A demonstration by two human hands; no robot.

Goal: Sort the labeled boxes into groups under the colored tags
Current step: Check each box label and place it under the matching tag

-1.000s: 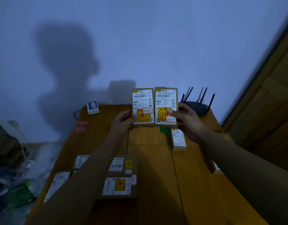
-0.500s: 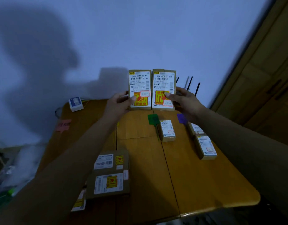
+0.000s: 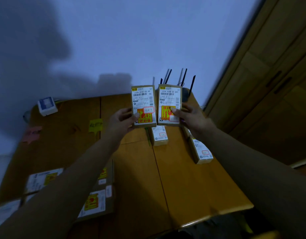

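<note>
My left hand (image 3: 122,120) holds a small labeled cardboard box (image 3: 143,100) upright above the wooden table (image 3: 192,187). My right hand (image 3: 192,116) holds a second labeled box (image 3: 169,99) beside it, a narrow gap between them. Both show white labels and yellow-red stickers. On the table a yellow tag (image 3: 95,125) and a pink tag (image 3: 32,134) lie at the left. One box (image 3: 159,138) lies below the held pair beside a green tag stem (image 3: 147,136). Another box (image 3: 200,150) lies at the right, a further one half hidden behind my right wrist.
Several larger labeled boxes (image 3: 95,202) lie at the table's near left, partly under my left forearm. A white device (image 3: 46,106) sits at the far left corner, a black router with antennas (image 3: 184,83) at the back. A wooden door (image 3: 269,83) stands at the right.
The view tilted down and right, revealing the table's near edge. Both hands kept their boxes raised; the boxes have drawn slightly apart.
</note>
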